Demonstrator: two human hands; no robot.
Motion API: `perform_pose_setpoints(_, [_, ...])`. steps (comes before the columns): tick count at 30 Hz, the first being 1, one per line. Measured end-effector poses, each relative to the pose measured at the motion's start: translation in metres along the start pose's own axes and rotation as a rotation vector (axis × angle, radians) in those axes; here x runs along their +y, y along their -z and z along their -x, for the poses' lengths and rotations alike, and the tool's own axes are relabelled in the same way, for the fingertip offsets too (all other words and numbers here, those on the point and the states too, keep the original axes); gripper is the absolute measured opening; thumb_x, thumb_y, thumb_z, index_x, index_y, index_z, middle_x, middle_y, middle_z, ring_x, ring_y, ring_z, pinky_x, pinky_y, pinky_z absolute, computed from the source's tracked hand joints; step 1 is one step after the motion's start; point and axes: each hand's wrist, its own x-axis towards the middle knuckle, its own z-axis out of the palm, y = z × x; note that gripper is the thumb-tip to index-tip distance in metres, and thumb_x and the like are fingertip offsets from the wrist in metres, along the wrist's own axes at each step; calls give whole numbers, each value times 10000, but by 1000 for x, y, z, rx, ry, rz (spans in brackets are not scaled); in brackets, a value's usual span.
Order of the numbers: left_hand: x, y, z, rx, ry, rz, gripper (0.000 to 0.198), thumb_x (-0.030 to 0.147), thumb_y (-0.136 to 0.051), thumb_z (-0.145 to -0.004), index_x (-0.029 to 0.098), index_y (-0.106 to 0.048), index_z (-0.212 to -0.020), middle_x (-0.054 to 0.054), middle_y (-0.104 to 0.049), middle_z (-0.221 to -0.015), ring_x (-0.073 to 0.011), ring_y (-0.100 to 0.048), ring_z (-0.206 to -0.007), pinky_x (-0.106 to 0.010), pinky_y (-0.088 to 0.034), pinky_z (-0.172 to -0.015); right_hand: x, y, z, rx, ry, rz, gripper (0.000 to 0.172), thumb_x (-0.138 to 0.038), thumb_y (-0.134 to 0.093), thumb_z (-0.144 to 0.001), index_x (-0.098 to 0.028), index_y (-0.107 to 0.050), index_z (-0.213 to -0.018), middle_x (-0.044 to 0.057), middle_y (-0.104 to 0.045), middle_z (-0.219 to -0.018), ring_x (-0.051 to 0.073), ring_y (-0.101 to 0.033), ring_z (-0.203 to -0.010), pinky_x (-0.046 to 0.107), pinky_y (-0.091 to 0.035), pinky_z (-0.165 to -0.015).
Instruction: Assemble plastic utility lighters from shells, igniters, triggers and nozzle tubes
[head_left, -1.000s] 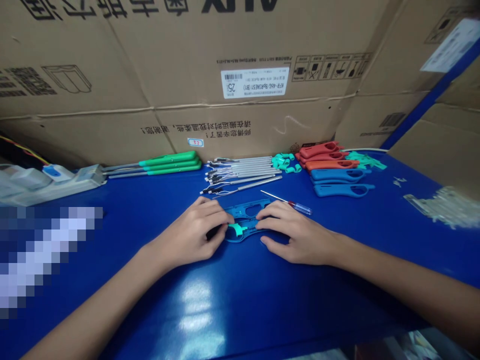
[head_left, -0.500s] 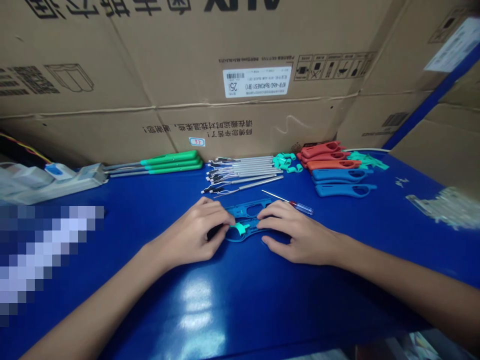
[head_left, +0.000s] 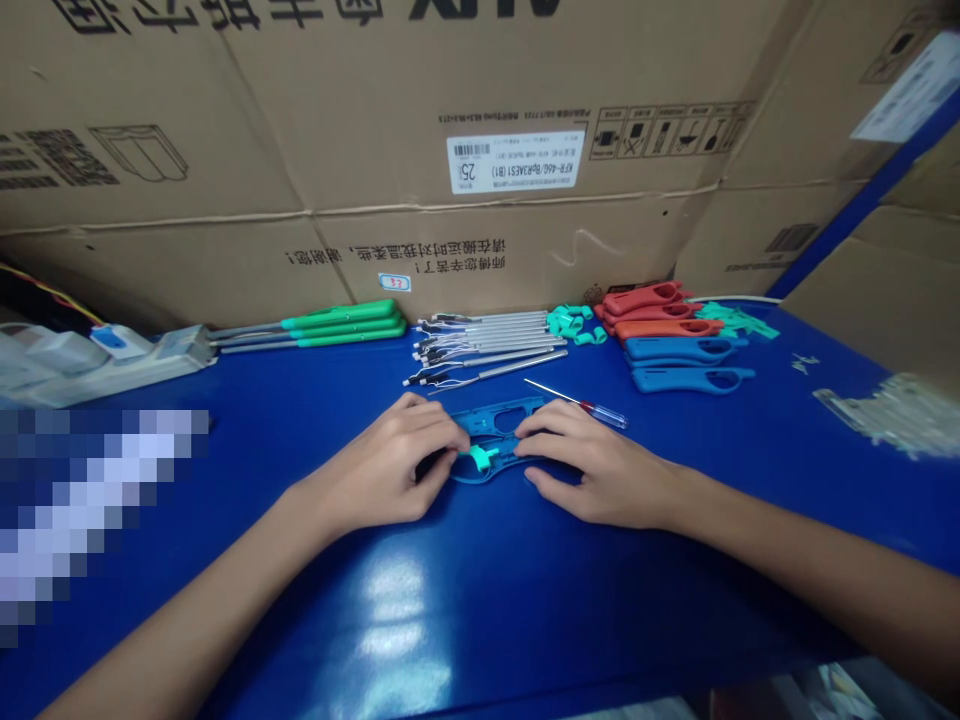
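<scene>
In the head view, my left hand [head_left: 401, 460] pinches a small mint-green trigger piece [head_left: 482, 458] between thumb and fingertips. This trigger piece sits over the ring-shaped end of the nearer blue handle shell half [head_left: 480, 478]. My right hand [head_left: 589, 460] grips the other end of that half, its fingers curved over the edge and its thumb lower down. Just behind lies a second blue shell half [head_left: 487, 420], inner side up, partly covered by my right fingers. A screwdriver [head_left: 604, 414] with a clear and red handle rests beyond my right hand.
Along the back lie green-handled lighters [head_left: 345, 325], metal rods with wires [head_left: 510, 335], mint-green pieces [head_left: 574, 325], and red, orange and blue handle shells [head_left: 686, 350]. Clear plastic parts [head_left: 892, 415] sit at right. A power strip [head_left: 150, 365] stands left; a cardboard wall [head_left: 337, 120] closes the back.
The mint-green trigger piece has turned slightly and shifted within the ring of the blue shell half. Both hands stay almost in the same place.
</scene>
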Motion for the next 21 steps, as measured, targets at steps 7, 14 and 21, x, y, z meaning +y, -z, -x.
perform_pose_setpoints(7, [-1,-1,-1,-4,-16,-34,198,105,-482,-893,176,-655,-958,-37,-674,-846,-172,-600,-778,-348,-400,-780,0,0,-1,11,2,0,168,-169,-577,-898,-181,-675,-1034,109,-666,-1096,227,-591,-1051,424,-513,-924])
perform_pose_setpoints(14, [-2,-2,0,-8,-31,-47,214,103,-481,-899,178,-668,-971,-38,-690,-868,-180,-613,-806,-365,-407,-811,-1,1,0,1,-6,1,169,-169,-574,-899,-182,-674,-1035,105,-664,-1104,225,-589,-1056,419,-515,-928])
perform_pose_setpoints(21, [-3,-2,1,3,-43,-57,215,112,-491,-900,180,-693,-930,-40,-695,-853,-180,-618,-795,-364,-423,-802,0,0,0,2,1,-1,165,-167,-575,-901,-161,-677,-1031,112,-659,-1100,221,-584,-1057,402,-509,-935])
